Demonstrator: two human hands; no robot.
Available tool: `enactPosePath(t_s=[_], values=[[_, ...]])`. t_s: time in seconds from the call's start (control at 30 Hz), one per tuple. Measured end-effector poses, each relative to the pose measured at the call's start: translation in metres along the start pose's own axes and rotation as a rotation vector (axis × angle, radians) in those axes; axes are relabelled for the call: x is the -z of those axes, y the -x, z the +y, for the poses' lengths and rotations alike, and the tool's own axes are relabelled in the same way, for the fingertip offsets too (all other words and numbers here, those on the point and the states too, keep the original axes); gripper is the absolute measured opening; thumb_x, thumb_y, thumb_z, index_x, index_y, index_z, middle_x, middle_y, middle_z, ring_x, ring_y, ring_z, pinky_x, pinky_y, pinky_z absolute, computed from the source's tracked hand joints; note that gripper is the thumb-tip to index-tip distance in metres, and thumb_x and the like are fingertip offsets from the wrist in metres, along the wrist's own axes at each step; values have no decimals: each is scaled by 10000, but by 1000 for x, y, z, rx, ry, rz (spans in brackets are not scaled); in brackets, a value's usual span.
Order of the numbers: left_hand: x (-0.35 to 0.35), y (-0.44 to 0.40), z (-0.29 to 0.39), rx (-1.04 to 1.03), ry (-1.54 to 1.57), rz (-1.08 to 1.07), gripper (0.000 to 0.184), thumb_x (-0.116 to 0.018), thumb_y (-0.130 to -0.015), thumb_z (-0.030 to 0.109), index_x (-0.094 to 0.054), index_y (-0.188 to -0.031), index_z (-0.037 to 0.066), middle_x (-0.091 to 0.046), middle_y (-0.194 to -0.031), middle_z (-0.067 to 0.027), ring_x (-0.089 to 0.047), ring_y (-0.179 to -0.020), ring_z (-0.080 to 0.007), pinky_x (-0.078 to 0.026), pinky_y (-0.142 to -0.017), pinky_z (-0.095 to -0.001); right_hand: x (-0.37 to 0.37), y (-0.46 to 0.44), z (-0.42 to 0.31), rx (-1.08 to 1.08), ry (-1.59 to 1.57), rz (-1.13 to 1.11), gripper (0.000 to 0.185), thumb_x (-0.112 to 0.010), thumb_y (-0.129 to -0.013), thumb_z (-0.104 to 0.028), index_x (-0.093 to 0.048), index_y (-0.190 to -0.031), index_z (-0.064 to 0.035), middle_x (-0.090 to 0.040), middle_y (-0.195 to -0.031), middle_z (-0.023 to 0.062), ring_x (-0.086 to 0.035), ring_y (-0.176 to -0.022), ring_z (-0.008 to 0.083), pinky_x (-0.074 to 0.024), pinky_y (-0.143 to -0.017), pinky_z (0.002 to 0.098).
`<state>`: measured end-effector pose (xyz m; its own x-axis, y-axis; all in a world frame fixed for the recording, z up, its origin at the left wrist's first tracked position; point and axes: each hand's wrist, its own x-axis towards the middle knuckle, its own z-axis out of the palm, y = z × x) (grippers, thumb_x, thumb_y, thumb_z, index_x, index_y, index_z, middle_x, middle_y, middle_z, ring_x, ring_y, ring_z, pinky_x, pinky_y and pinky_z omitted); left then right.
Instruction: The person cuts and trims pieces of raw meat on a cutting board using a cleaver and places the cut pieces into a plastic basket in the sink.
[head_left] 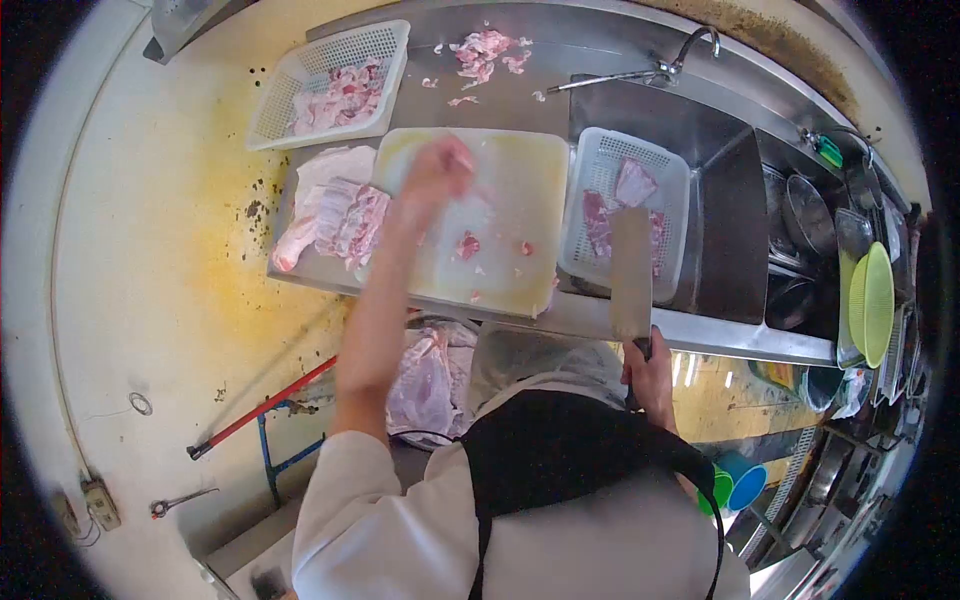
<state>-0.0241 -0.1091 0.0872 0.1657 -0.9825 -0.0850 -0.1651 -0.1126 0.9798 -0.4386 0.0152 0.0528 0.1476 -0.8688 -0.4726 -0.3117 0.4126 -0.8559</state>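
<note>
My right hand (650, 372) is wrapped around the dark handle of a cleaver (631, 270). Its broad blade points away from me, over the near side of a white perforated basket (678, 215) with pieces of raw meat (635, 183) in it. Over the upper left of the cutting board (510, 160) is my left hand (438, 175), smeared by motion, so its fingers and anything in them are unclear. Small meat scraps (468, 245) lie on the board. Left of it rests a large piece of raw meat with ribs (345, 215).
Another white basket (392, 85) of meat pieces stands at the back left. A pile of trimmings (482, 52) lies behind the board. A faucet (668, 70) and sink (725, 215) are to the right. More raw meat (425, 385) sits in a container below the counter.
</note>
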Motion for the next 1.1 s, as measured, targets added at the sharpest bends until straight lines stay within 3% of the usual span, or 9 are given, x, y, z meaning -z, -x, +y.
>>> enactPosePath(t_s=[0.07,0.17,0.37,0.4,0.6,0.73,0.8,0.93,1.1], values=[[58,-34,41,-131,-100,175,153,-670,-784,18,-614,-924,46,-668,-878,-51,-641,-748,-137,-524,-634,-300,8,-7,-1,41,23,-21,143,-593,-953,-135,-535,-1000,-12,-496,-611,29,-479,-491,117,-395,-461,297],[119,-68,13,-582,-1121,763,251,-660,-854,122,-646,-1070,-4,-715,-925,-144,-658,-916,-232,-504,-837,-331,19,-9,-6,42,81,-57,146,-598,-950,-130,-534,-999,-9,-506,-616,36,-496,-496,120,-404,-457,300],[-43,28,-89,-66,-713,-23,198,-649,-916,231,-684,-1053,92,-696,-960,-97,-649,-945,-302,-498,-887,-401,30,-19,11,42,29,-45,154,-612,-943,-131,-543,-1010,-11,-517,-626,35,-498,-495,121,-421,-457,302],[-77,38,-132,-386,-811,-15,130,-699,-821,157,-667,-931,96,-674,-890,-95,-621,-929,-330,-497,-846,-418,32,-20,13,40,23,-56,163,-613,-945,-127,-542,-1024,-3,-532,-639,44,-505,-502,128,-431,-463,313],[-142,68,-96,-235,-625,-45,116,-591,-729,-37,-600,-754,76,-607,-773,-111,-604,-751,-307,-491,-670,-406,43,-25,10,14,63,-37,172,-627,-929,-121,-549,-1038,-13,-518,-646,32,-498,-516,118,-427,-466,306],[-35,12,-11,-44,-557,260,223,-621,-764,-51,-646,-965,43,-660,-980,-128,-639,-939,-290,-511,-813,-395,51,-31,2,6,58,-50,165,-622,-927,-123,-557,-1030,-11,-520,-649,28,-497,-518,113,-427,-470,304],[29,-23,2,-621,-906,548,428,-643,-798,-4,-607,-1223,29,-679,-1104,-201,-649,-1057,-348,-497,-917,-412,54,-34,1,58,24,-58,163,-619,-929,-130,-560,-1024,-12,-519,-643,25,-501,-518,113,-427,-470,302],[56,1,-16,-25,-893,324,284,-626,-846,141,-687,-1110,57,-693,-980,-226,-670,-972,-365,-521,-803,-450,62,-38,2,36,43,33,170,-616,-930,-148,-570,-1018,-11,-512,-620,22,-505,-508,115,-433,-463,301],[-49,70,-119,-25,-926,22,82,-616,-753,61,-578,-825,52,-583,-843,-182,-582,-896,-378,-476,-775,-483,77,-36,12,18,-13,133,168,-606,-930,-143,-575,-1009,2,-524,-614,30,-511,-497,119,-441,-456,305]])
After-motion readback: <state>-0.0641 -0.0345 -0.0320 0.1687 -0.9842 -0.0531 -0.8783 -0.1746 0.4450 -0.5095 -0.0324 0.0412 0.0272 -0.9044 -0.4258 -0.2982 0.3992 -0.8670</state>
